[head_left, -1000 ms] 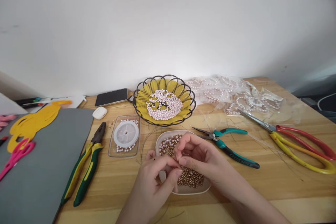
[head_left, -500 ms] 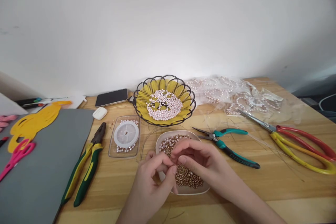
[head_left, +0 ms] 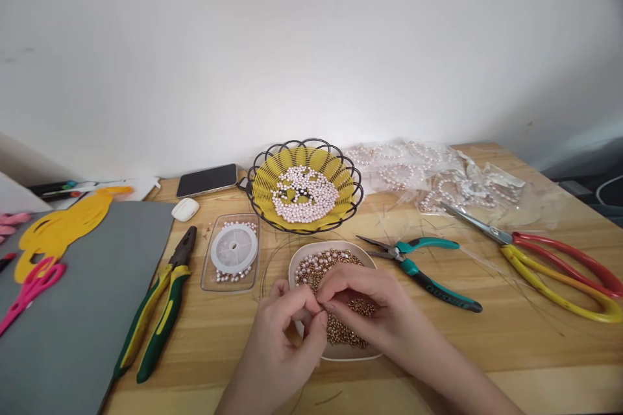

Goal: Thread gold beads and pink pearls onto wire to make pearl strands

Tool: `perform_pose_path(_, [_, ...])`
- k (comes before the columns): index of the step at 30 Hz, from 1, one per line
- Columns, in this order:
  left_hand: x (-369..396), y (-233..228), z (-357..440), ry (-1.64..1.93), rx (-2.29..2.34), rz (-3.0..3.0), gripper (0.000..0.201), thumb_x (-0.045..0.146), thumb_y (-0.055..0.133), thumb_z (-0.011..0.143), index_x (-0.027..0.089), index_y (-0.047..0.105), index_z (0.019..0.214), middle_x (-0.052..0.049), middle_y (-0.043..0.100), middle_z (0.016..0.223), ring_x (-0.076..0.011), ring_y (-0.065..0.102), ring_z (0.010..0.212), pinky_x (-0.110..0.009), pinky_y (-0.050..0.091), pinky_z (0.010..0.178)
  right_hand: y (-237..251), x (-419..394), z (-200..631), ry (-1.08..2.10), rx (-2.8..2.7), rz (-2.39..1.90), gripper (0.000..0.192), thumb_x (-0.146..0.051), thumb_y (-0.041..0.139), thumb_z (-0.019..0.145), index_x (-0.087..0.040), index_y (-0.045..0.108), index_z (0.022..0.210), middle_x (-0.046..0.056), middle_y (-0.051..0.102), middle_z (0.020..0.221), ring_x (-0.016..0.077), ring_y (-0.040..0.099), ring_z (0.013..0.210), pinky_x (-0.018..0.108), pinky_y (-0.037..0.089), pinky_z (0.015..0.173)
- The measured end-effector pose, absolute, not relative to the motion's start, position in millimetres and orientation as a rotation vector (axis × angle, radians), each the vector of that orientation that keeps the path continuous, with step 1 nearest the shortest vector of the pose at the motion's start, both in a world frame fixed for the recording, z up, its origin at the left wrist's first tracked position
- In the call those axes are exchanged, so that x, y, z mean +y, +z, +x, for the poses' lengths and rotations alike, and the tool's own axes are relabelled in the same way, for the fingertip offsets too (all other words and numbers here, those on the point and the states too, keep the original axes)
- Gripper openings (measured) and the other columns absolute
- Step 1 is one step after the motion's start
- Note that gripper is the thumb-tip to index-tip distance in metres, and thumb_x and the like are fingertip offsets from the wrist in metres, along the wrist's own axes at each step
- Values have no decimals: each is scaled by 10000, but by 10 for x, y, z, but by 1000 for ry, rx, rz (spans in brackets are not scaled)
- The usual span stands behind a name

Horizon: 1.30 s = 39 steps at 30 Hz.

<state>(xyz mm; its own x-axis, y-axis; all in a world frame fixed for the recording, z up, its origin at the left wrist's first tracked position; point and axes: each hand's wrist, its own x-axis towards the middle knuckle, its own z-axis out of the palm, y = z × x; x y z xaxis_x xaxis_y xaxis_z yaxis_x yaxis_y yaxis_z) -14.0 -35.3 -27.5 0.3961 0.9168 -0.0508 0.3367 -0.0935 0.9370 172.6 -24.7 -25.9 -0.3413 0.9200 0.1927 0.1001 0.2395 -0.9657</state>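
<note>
Our left hand (head_left: pixel 287 334) and right hand (head_left: pixel 384 305) pinch closed, on what we cannot tell; working low over the cream bowl (head_left: pixel 348 355) should catch dropped beads.

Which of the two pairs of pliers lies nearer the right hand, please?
The teal-handled pliers, just beyond the right hand; the green-and-yellow pliers lie well to the left, beside the grey mat.
</note>
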Motion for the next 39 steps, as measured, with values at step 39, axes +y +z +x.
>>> perform_pose_path(39, [-359,-280,-165,692,1104,1943,253,97,453,927,244,396,728,56,526,568,-174,495,602,-300,380,702,-344,-268,1708,1025,-1733,-911,211,-75,633,919,-247,581,807,12,667,836,162,647,749,254,519,673])
